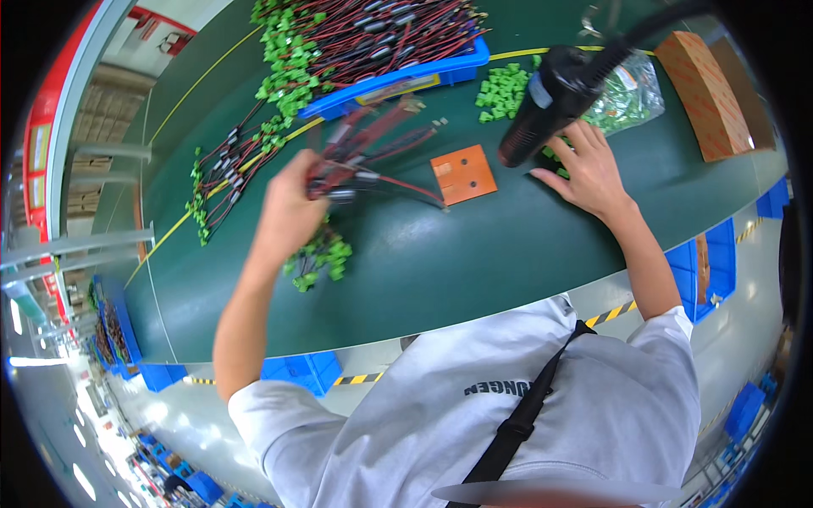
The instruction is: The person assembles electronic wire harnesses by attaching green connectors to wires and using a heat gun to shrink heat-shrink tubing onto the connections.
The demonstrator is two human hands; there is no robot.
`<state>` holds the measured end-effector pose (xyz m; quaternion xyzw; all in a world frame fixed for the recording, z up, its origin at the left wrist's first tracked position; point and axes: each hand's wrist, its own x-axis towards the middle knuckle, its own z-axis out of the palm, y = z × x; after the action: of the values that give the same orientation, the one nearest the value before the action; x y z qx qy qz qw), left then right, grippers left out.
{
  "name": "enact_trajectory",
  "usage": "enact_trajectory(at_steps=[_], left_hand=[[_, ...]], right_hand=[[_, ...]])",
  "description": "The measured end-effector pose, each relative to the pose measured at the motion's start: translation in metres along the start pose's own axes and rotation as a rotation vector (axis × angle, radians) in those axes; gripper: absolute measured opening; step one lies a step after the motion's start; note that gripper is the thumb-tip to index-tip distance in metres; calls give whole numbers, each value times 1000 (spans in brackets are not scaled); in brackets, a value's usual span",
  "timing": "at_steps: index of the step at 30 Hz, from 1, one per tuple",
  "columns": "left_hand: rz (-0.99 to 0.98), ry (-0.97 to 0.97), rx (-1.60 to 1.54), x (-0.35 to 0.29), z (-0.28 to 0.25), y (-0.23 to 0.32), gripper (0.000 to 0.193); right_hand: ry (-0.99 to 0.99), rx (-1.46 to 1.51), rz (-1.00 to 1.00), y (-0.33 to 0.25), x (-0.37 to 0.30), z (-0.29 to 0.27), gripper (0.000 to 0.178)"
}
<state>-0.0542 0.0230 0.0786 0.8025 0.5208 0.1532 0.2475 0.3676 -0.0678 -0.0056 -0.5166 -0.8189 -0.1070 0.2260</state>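
My left hand (292, 199) is closed around a bundle of red and black wire harnesses (364, 173), somewhat blurred. Their bare ends fan out to the right, and green connectors (320, 258) hang below the fist. My right hand (589, 173) lies on the green table with thumb and fingers apart, over a few small green connectors (561, 161). Just above its fingers hangs a black cylindrical tool (542, 106) on a thick cable, hiding part of the connectors. Between my hands sits a flat orange block (463, 175) with small dark holes.
Beyond my left hand, a blue tray (398, 89) holds many wire harnesses. Loose green connectors (504, 91) lie beside it. A clear bag (631, 97) of green parts and an open cardboard box (707, 97) stand at right. More harnesses (233, 165) lie at left.
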Motion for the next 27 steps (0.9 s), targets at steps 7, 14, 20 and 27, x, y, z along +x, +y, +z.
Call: enact_trajectory(at_steps=[7,14,20,27], left_hand=[[354,-108,650,-10,24,-1,85],[153,-209,422,-34,8,-41,116],[166,-140,260,-59,13,-39,82],[59,39,26,5,38,-3,43]], right_hand=[[-39,-17,9,7,-6,16,38],[0,-127,149,3,-10,15,48],[47,-146,-15,12,-13,23,33],[81,-19,-33,-2,5,13,29]])
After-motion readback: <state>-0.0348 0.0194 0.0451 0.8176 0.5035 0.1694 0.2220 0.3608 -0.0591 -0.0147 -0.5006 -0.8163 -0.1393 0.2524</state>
